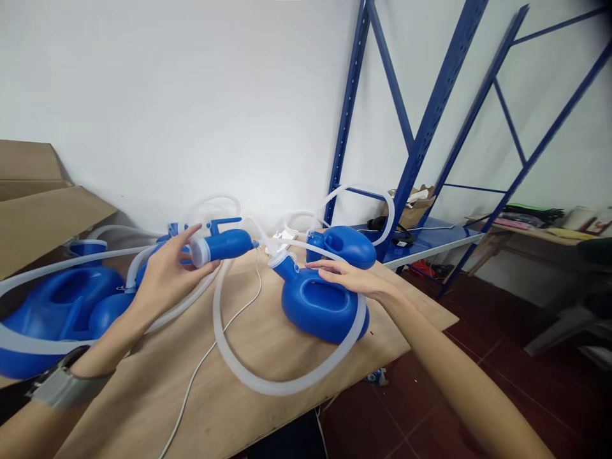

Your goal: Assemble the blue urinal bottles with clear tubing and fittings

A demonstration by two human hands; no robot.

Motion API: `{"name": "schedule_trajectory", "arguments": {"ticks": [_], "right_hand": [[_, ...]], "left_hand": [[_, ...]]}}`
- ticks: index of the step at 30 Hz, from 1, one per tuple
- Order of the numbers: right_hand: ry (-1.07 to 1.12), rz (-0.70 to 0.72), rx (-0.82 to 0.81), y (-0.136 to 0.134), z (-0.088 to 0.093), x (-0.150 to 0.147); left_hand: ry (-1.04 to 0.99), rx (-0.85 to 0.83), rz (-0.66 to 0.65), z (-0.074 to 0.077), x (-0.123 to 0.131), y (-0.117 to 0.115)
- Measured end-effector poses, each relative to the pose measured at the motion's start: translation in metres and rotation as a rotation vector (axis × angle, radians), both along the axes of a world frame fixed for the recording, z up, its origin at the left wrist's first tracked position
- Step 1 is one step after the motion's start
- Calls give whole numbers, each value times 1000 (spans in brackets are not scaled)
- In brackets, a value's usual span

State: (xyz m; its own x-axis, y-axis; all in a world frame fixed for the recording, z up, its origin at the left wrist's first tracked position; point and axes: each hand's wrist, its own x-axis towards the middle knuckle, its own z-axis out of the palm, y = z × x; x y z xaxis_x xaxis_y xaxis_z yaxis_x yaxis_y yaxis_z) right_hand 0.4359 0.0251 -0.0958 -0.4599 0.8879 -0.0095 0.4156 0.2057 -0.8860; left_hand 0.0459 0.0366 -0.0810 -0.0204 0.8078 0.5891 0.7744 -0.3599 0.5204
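My left hand [167, 274] is closed around the white-rimmed end of a blue plastic funnel [229, 244], its thumb below and index finger stretched above. The funnel has a small handle on top and points right. My right hand [349, 275] lies with fingers stretched on the top of a blue urinal bottle [310, 306] with a white-ringed neck. A translucent hose [268, 386] loops in front of that bottle and passes by my right wrist. Behind it lies a second blue bottle [351, 245]. What my right fingertips touch on the far side is hidden.
More blue bottles [71, 293] with hoses crowd the left of the wooden table [258, 421], beside an open cardboard box [38, 217]. A white cable [196, 370] crosses the table. Blue shelf posts [430, 108] rise behind on the right; a white power strip [285, 240] lies near the wall.
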Motion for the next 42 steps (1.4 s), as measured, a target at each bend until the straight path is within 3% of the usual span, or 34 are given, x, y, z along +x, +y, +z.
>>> {"name": "schedule_trajectory", "arguments": {"ticks": [6, 9, 12, 17, 23, 31, 37, 42], "right_hand": [[297, -43, 4, -23, 13, -34], [408, -83, 13, -30, 18, -48], [554, -101, 11, -32, 25, -57], [783, -88, 69, -25, 39, -67], [817, -62, 114, 22, 37, -98], [843, -37, 97, 115, -3, -197], [833, -90, 16, 160, -34, -229], [711, -79, 49, 180, -46, -240]], "left_hand": [[10, 217, -122, 2, 40, -7], [20, 288, -129, 2, 48, -7], [-10, 397, -16, 9, 39, 1], [-145, 533, 289, 24, 0, 24], [-296, 530, 447, 18, -27, 48], [-221, 469, 420, 5, -28, 59], [38, 320, 363, -22, -27, 69], [201, 151, 325, -44, -15, 76]]}}
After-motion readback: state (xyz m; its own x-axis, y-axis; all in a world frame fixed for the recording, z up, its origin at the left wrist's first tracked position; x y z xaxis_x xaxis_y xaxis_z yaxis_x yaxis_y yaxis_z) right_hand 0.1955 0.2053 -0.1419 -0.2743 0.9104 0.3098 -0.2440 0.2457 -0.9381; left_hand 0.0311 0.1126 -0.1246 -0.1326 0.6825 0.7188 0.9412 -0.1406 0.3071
